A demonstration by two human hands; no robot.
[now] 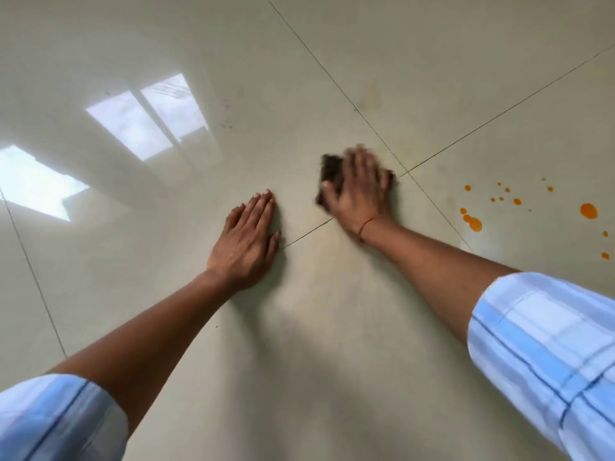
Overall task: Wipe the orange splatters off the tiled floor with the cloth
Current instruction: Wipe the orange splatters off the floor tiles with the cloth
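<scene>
While the left hand (248, 239) lies flat on the floor (299, 327), the right hand (357, 191) presses flat upon the cloth (331, 168).

Bright daylight; window glare (146, 124) on glossy floor (332, 327); right hand (357, 191) seemingly motion-blurred.

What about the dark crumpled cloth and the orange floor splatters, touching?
Apart. The head view shows bare pale tile between the dark crumpled cloth under the right hand and the orange splatters.

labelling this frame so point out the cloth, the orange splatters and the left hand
cloth (331, 171), head view, on its uncovered dark corner
orange splatters (588, 211), head view, on the large round drop
left hand (248, 234), head view, on the back of the hand
</scene>
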